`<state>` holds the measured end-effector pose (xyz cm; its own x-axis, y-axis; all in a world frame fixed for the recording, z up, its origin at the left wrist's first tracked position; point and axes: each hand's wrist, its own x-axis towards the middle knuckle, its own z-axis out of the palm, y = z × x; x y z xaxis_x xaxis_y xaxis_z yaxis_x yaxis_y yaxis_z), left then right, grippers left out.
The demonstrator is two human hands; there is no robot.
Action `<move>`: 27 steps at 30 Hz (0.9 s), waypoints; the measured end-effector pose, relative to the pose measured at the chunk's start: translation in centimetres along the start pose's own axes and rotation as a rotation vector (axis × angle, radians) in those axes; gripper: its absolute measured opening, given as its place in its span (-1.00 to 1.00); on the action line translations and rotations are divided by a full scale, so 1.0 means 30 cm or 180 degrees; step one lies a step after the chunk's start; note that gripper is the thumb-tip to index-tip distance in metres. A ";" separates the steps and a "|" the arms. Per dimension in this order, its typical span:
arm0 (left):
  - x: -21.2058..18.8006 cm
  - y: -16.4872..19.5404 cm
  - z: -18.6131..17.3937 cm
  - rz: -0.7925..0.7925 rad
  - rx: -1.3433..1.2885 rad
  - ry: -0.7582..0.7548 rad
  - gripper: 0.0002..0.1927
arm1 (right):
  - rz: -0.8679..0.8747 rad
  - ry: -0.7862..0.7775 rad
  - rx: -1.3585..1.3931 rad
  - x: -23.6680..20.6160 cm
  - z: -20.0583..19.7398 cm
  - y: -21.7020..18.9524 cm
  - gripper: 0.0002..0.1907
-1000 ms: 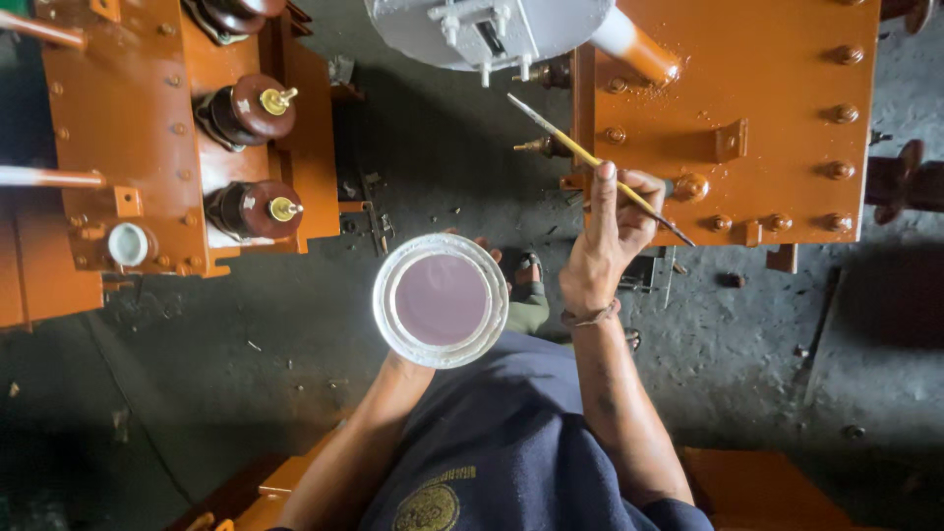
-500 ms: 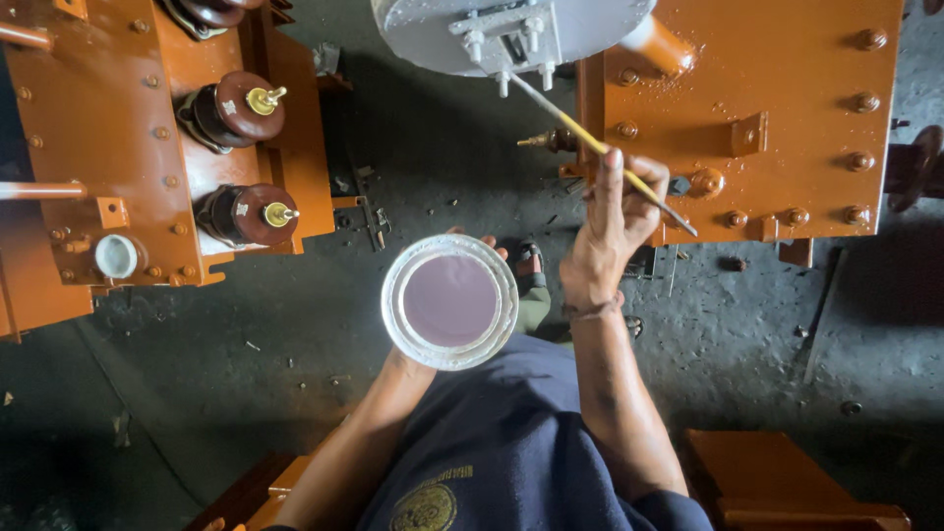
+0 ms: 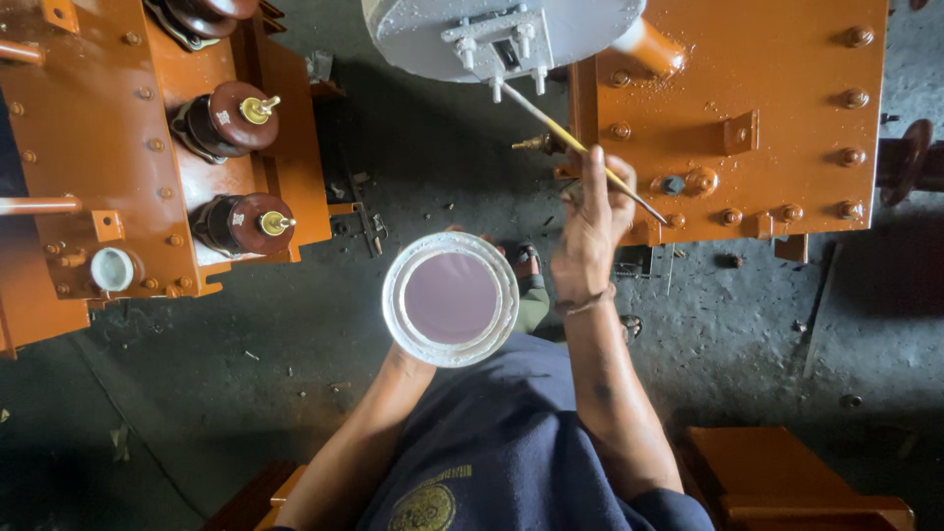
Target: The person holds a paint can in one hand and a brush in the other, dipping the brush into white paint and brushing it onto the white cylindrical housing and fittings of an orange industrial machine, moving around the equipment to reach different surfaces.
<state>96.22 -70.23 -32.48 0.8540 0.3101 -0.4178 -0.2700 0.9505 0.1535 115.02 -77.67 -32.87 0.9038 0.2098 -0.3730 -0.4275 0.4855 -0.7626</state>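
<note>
The paint can [image 3: 450,298], a round white tin with pale mauve paint filling it to near the rim, sits level in the middle of the view, borne from below by the left hand [image 3: 418,356]; that hand is almost wholly hidden under the tin, so only the wrist and forearm show, and how its fingers wrap the tin cannot be told. Well to the left of the can stands an orange metal tank [image 3: 128,147] studded with bolts, carrying dark brown ribbed insulators [image 3: 228,120] with brass tips and a small white cap [image 3: 113,268] near its lower edge. Just to the right of the can, and a little above it, the right hand [image 3: 588,231] is raised with its fingers pinched closed around a thin brush [image 3: 580,149]; the yellow handle slants from lower right, past the thumb, up and left beyond the fingertips, and its pale tip lies at the underside of a grey round fitting [image 3: 497,34] with bolts. Beside that hand, to its right, is a second orange tank [image 3: 777,108], glossy, with bolts along its edges. Below the can and hands is the person's dark blue shirt [image 3: 501,442], above a dark, gritty floor [image 3: 197,393].
</note>
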 end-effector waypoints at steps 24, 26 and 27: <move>-0.022 -0.012 -0.007 0.0033 -0.0171 -0.0148 -0.32 | -0.0706 -0.0279 -0.0488 -0.005 -0.023 -0.046 -0.82; -0.028 -0.003 -0.006 0.0082 -0.0096 -0.0133 -0.32 | -0.0695 -0.0270 -0.0527 -0.005 -0.021 -0.054 -0.81; -0.030 0.001 -0.004 0.0121 0.0006 -0.0091 -0.32 | -0.0682 -0.0273 -0.0499 -0.006 -0.020 -0.056 -0.81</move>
<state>95.39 -70.47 -32.22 0.8556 0.3452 -0.3858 -0.3017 0.9381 0.1704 115.56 -79.04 -31.82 0.9696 0.1909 -0.1533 -0.2183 0.3906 -0.8943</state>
